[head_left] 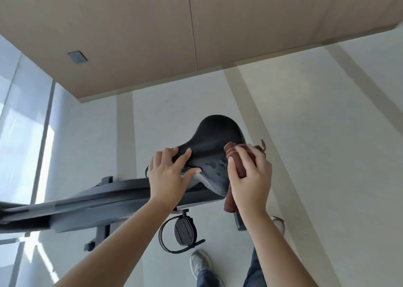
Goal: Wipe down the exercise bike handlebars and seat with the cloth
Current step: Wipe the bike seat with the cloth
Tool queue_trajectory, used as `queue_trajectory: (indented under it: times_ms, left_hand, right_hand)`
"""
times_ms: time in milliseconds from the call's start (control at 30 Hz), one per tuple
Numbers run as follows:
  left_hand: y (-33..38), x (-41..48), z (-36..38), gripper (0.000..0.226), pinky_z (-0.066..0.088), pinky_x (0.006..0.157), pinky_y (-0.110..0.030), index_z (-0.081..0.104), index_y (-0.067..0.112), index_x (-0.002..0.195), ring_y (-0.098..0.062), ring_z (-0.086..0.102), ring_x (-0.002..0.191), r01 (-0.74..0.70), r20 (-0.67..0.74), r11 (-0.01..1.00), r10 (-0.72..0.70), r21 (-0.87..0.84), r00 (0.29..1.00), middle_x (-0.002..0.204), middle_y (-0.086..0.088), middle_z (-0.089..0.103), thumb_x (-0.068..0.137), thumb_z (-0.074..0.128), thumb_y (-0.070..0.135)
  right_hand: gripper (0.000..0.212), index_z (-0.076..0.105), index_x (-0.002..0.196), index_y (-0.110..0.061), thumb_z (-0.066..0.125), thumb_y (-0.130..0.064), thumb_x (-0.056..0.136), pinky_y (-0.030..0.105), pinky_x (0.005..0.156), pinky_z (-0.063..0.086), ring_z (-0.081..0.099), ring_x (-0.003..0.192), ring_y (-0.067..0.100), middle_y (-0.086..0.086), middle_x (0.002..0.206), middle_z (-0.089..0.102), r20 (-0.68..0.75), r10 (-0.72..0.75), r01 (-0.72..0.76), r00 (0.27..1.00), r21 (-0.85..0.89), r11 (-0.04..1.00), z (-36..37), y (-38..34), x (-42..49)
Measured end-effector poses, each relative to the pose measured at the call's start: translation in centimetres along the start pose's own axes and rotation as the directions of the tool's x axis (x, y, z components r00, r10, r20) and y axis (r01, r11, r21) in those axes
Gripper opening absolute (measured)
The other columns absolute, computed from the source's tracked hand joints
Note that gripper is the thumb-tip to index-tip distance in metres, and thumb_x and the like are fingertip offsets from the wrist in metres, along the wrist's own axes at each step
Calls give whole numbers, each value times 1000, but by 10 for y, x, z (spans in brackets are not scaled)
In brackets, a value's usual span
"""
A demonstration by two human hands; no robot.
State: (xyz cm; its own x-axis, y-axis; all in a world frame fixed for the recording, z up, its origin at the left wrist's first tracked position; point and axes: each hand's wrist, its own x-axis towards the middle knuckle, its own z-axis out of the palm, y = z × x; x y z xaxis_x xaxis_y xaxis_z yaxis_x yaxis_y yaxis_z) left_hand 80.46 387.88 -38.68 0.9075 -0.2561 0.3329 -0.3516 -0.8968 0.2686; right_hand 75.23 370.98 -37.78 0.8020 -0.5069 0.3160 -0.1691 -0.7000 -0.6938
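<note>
The black bike seat [214, 138] sits in the middle of the view, with damp marks on its near part. My left hand [169, 175] grips the seat's narrow left end, fingers on top and thumb along the edge. My right hand [248, 175] presses a brown cloth [237, 156] against the seat's right side, fingers spread over it. Part of the cloth hangs below the seat by my wrist. The handlebars are out of view.
The grey bike frame [87, 208] runs left from under the seat. A pedal with a strap [184, 232] hangs below. My shoes [200, 262] stand on the pale floor. A beige wall [152, 36] is beyond.
</note>
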Motion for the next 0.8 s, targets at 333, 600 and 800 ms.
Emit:
queue_trajectory:
  times_ms: [333, 600, 800]
  left_hand:
    - [-36, 19, -5, 45, 50, 63, -35, 71, 24, 101, -14, 39, 80, -121, 69, 958, 144, -261, 987, 86, -1, 60, 71, 54, 52]
    - [-42, 15, -16, 50, 42, 70, -26, 68, 19, 108, -22, 53, 82, -93, 147, 946, 144, -310, 979, 94, 2, 63, 72, 50, 49]
    - [-45, 15, -22, 44, 38, 75, -25, 67, 14, 110, -26, 57, 86, -66, 186, 929, 142, -364, 972, 100, -1, 64, 69, 66, 31]
  right_hand:
    - [28, 68, 102, -23, 47, -36, 88, 41, 67, 52, 57, 94, 32, 3, 108, 66, 374, -530, 636, 761, -268, 724, 13, -31, 27]
    - [28, 68, 104, -23, 48, -38, 92, 43, 82, 51, 56, 104, 34, 2, 117, 65, 367, -647, 736, 668, -194, 649, -14, -1, 5]
    - [28, 65, 107, -26, 47, -37, 89, 44, 76, 52, 57, 101, 32, 2, 119, 63, 495, -644, 792, 583, -170, 586, 9, -30, 17]
